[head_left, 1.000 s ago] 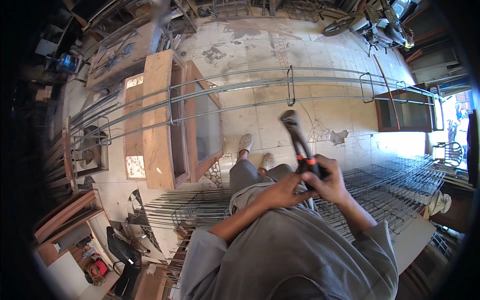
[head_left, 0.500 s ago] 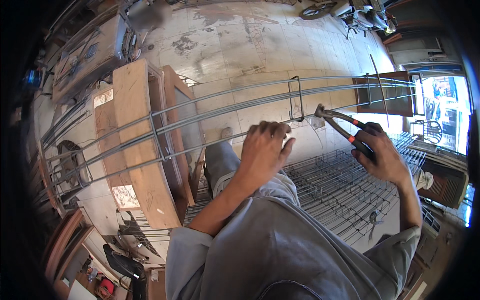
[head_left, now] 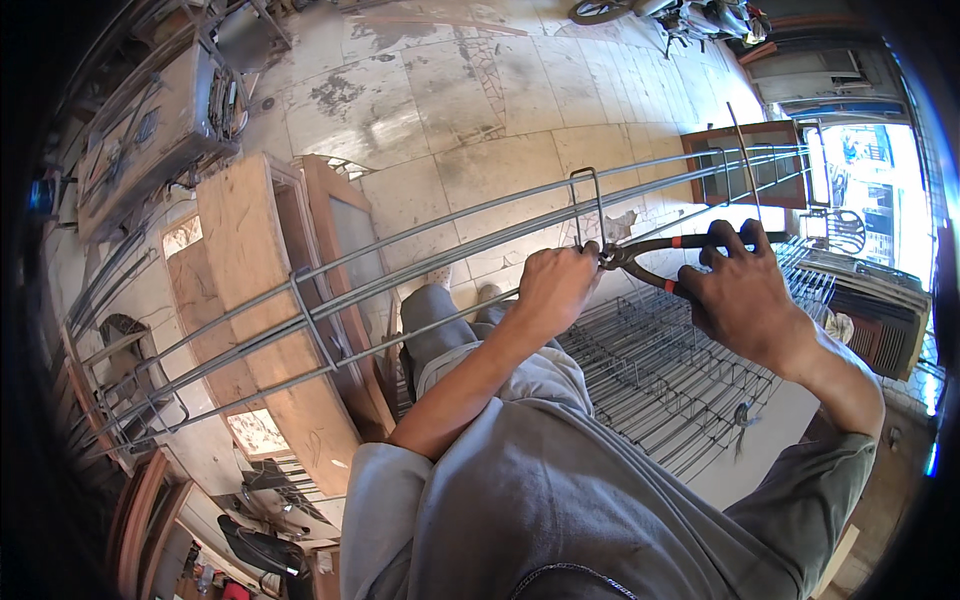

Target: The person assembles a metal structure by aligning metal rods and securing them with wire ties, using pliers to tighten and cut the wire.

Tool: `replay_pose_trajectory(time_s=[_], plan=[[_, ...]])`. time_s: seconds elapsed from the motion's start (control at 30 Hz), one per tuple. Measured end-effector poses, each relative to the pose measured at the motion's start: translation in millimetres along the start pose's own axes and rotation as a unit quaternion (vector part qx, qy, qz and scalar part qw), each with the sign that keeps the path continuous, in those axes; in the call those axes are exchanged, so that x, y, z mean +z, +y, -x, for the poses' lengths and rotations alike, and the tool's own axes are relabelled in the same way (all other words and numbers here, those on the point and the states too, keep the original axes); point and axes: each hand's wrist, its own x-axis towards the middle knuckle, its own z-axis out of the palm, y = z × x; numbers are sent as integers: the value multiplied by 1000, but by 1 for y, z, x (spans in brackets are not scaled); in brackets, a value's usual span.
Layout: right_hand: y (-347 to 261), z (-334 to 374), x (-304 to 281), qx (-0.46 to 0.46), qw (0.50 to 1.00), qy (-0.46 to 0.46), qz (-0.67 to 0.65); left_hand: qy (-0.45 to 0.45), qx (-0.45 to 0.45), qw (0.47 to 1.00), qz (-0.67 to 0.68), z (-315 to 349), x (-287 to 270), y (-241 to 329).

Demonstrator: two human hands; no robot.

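Long steel bars (head_left: 480,247) run across in front of me, with square wire stirrups spaced along them. At the lower corner of one stirrup (head_left: 599,190), my left hand (head_left: 558,290) is closed around the lowest bar (head_left: 430,327); its fingertips are partly hidden. A pair of pincers (head_left: 655,243) with dark handles and orange bands is in my right hand (head_left: 745,290). The handles are spread apart, and the jaws sit right at my left fingertips beside the stirrup corner. Whether the jaws bite on a tie wire is too small to tell.
A wooden cabinet (head_left: 255,300) stands under the bars at left. Stacked steel cages (head_left: 670,370) lie low at right, beside my legs. A wooden-framed panel (head_left: 745,165) is under the bars' far right end. A motorcycle (head_left: 690,18) stands on the tiled floor at the back.
My left hand, spread over the bar before, has closed on it and moved right toward the stirrup. The pincers' jaws have come down and left to meet its fingertips. The view has shifted slightly.
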Motion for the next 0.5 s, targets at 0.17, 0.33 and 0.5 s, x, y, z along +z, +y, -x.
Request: replay_pose_trajectory(time_s=[0.17, 0.33, 0.5], plan=[[-9, 6, 8, -2, 999, 8, 42, 11, 16, 1000, 22, 0, 3, -2], [-11, 12, 9, -22, 991, 102, 82, 21, 30, 999, 37, 0, 1, -2], [-11, 10, 9, -8, 999, 15, 44, 28, 29, 998, 41, 1, 0, -4]])
